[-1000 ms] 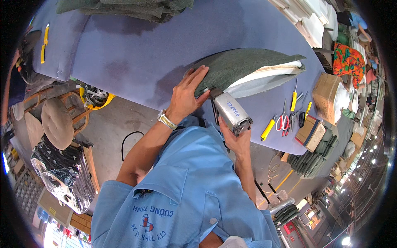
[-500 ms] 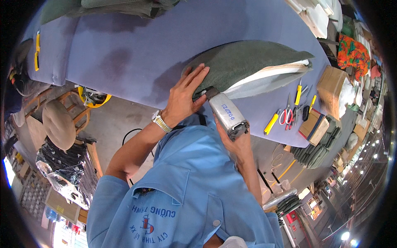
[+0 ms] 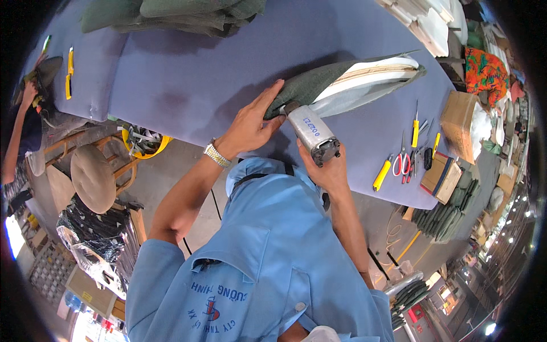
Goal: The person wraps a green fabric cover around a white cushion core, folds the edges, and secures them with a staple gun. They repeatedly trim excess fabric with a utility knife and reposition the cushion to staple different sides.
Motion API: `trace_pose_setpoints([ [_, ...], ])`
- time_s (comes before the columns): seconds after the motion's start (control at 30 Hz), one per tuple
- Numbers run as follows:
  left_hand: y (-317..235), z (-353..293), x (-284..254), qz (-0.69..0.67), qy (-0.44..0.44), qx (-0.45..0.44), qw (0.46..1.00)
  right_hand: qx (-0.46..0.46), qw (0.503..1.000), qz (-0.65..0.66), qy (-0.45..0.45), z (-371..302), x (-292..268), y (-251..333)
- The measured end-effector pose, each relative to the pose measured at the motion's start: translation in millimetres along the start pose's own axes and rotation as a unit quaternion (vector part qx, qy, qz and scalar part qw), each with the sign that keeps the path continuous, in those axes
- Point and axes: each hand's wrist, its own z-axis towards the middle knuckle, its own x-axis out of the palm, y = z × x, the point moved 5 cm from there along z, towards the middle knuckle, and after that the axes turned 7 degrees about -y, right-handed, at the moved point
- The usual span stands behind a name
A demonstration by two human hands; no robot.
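A curved seat pad [image 3: 310, 85] wrapped in dark green fabric stands tilted on edge on the blue-covered table. Along its open side show a pale wooden board [image 3: 379, 69] and white padding. My left hand [image 3: 253, 125] grips the pad's near left end, fingers along the outer fabric and thumb at the near edge. In my right hand [image 3: 329, 171] is a silver staple gun [image 3: 310, 128], its dark nose against the fabric edge close to my left thumb. My right fingers are partly hidden behind the tool's body.
Scissors [image 3: 402, 162], yellow-handled tools [image 3: 382, 175] and a small box [image 3: 441, 175] lie at the table's right edge, beside a cardboard box [image 3: 460, 122]. Green fabric pieces [image 3: 188, 14] are piled at the back. A yellow-rimmed bucket [image 3: 149, 151] and a round-cushioned stool [image 3: 92, 178] stand left; another person's arm [image 3: 20, 125] shows far left.
The seat pad has tilted and turned, exposing more of its board and white padding. My hands and the staple gun stay at its near end. The whole view has shifted slightly.
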Motion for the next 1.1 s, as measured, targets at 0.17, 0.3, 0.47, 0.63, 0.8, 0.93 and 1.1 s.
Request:
trace_pose_setpoints([
  [0.17, -1.2, -3.3, 1.2, 0.023, -0.014, 0.051, 0.998, -0.013, 1.0, -0.013, -0.024, -10.2, 2.2, -10.2],
  [0.3, -2.1, -3.5, 3.3, 0.019, -0.009, 0.053, 0.998, -0.03, 0.999, -0.026, -0.01, -15.6, 2.0, -6.6],
  [0.47, -9.6, -5.6, 1.7, 0.009, -0.017, 0.056, 0.998, 0.003, 1.0, 0.017, -0.002, -17.3, 7.6, -6.4],
  [0.63, -14.6, -5.7, 2.1, 0.028, -0.036, 0.069, 0.997, -0.01, 1.0, 0.028, -0.001, -18.9, 10.8, -12.8],
  [0.8, -11.9, -12.2, 3.1, 0.027, -0.062, 0.07, 0.995, -0.021, 0.999, 0.022, 0.015, -19.6, 14.2, -15.3],
  [0.93, -12.2, -15.8, 8.8, 0.027, -0.086, 0.067, 0.994, -0.004, 0.999, 0.036, 0.013, -24.1, 15.6, -22.0],
  [1.1, -11.3, -12.6, 8.6, 0.027, -0.085, 0.06, 0.994, 0.001, 1.0, 0.027, 0.012, -22.9, 18.6, -32.3],
])
